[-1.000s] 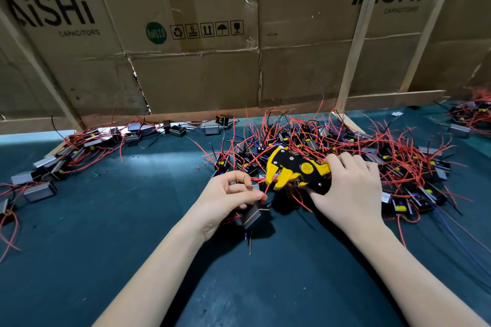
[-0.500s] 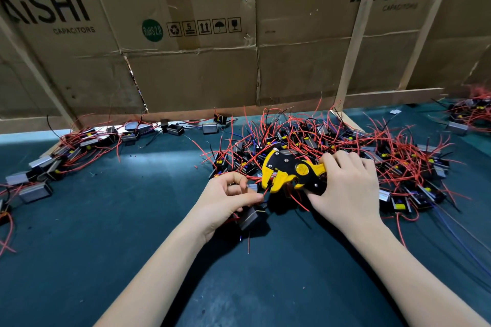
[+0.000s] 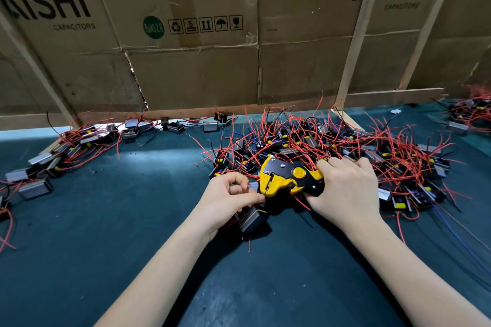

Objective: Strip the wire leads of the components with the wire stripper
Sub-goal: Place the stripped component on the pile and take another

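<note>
My right hand (image 3: 348, 191) grips the handles of a yellow and black wire stripper (image 3: 287, 178), whose jaws point left. My left hand (image 3: 228, 199) pinches a thin wire lead right at those jaws. Below that hand hangs the grey, box-shaped component (image 3: 252, 218) the lead belongs to, partly hidden under my fingers. A short bare lead sticks down from it toward the green mat (image 3: 132, 233). Behind both hands lies a large tangled pile of components with red leads (image 3: 332, 141).
A second row of grey components with red wires (image 3: 66, 151) runs along the left of the mat. More lie at the far right (image 3: 470, 114). Flattened cardboard boxes (image 3: 199, 48) on wooden slats wall off the back.
The stripper's jaws have closed toward my left hand, which keeps the lead at them. Both hands stay roughly in place, and the component still hangs under the left one.
</note>
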`<act>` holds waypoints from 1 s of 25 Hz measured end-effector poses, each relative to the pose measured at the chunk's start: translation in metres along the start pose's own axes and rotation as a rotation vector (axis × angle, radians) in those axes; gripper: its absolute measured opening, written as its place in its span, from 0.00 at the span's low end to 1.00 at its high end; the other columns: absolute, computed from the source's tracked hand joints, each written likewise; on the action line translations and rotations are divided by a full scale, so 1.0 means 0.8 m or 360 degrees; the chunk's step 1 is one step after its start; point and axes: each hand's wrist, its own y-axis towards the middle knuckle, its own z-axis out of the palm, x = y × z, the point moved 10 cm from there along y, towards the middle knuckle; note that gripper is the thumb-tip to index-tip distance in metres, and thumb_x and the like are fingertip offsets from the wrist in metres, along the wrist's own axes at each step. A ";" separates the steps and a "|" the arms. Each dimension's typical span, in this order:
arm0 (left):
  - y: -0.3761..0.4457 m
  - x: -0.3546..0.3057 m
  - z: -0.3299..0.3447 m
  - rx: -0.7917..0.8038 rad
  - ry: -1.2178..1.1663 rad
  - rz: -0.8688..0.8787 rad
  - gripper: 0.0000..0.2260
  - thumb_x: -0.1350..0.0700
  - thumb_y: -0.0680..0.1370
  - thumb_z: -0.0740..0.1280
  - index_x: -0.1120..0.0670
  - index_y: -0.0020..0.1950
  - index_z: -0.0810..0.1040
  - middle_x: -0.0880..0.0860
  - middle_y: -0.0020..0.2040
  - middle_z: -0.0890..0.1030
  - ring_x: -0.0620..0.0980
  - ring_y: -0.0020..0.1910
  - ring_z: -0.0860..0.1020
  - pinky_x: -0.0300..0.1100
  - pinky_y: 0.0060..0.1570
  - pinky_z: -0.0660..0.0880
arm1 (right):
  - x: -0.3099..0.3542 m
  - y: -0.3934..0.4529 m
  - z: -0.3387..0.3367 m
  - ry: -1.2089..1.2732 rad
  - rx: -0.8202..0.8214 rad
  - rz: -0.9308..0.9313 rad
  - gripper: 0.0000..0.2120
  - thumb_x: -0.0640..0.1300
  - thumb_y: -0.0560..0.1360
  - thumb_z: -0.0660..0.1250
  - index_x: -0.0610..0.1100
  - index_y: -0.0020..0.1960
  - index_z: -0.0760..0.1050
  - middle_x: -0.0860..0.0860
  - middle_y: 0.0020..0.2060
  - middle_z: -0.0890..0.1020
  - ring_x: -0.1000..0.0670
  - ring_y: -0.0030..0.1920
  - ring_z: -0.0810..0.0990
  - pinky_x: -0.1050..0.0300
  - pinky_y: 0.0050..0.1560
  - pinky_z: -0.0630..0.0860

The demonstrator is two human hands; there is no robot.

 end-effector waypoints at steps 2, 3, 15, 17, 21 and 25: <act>-0.001 0.000 0.000 0.0012 0.0026 0.0002 0.17 0.67 0.70 0.75 0.53 0.37 0.67 0.56 0.35 0.80 0.45 0.29 0.72 0.35 0.28 0.66 | 0.001 0.001 0.003 0.0039 0.0051 -0.0005 0.19 0.52 0.54 0.79 0.43 0.30 0.72 0.47 0.26 0.76 0.42 0.28 0.77 0.51 0.37 0.69; -0.001 -0.001 0.000 0.0023 0.0042 0.0007 0.17 0.67 0.70 0.75 0.53 0.37 0.68 0.57 0.36 0.79 0.46 0.29 0.71 0.34 0.28 0.66 | 0.002 0.001 0.002 0.0058 0.0046 0.0005 0.20 0.52 0.53 0.80 0.43 0.28 0.72 0.47 0.24 0.75 0.43 0.25 0.76 0.54 0.34 0.69; 0.001 -0.026 -0.014 0.0013 -0.0043 0.0196 0.07 0.68 0.76 0.68 0.58 0.48 0.83 0.47 0.31 0.79 0.44 0.27 0.73 0.33 0.31 0.69 | -0.047 -0.002 -0.010 0.0266 -0.0101 0.0410 0.24 0.58 0.61 0.69 0.40 0.47 0.79 0.43 0.40 0.81 0.38 0.45 0.78 0.46 0.48 0.69; 0.000 -0.043 -0.024 -0.0081 -0.0328 0.0366 0.09 0.70 0.77 0.65 0.58 0.51 0.81 0.50 0.38 0.81 0.45 0.36 0.81 0.33 0.38 0.75 | -0.052 0.000 -0.011 0.0320 -0.0087 0.0447 0.25 0.57 0.60 0.68 0.39 0.48 0.79 0.42 0.41 0.81 0.37 0.46 0.78 0.46 0.49 0.69; -0.003 -0.048 -0.007 0.0182 -0.0483 0.0498 0.27 0.71 0.78 0.63 0.55 0.75 0.64 0.52 0.70 0.74 0.54 0.62 0.79 0.42 0.59 0.75 | -0.054 0.001 -0.008 0.0372 -0.0027 0.0480 0.25 0.56 0.60 0.67 0.38 0.49 0.79 0.41 0.43 0.81 0.36 0.48 0.78 0.44 0.51 0.68; -0.004 -0.076 -0.065 -0.0083 -0.0286 0.0717 0.27 0.63 0.76 0.66 0.51 0.75 0.66 0.48 0.70 0.76 0.58 0.50 0.84 0.36 0.44 0.76 | -0.059 0.000 -0.009 0.0406 -0.0042 0.0505 0.24 0.57 0.62 0.70 0.39 0.49 0.79 0.42 0.41 0.80 0.36 0.48 0.78 0.44 0.51 0.68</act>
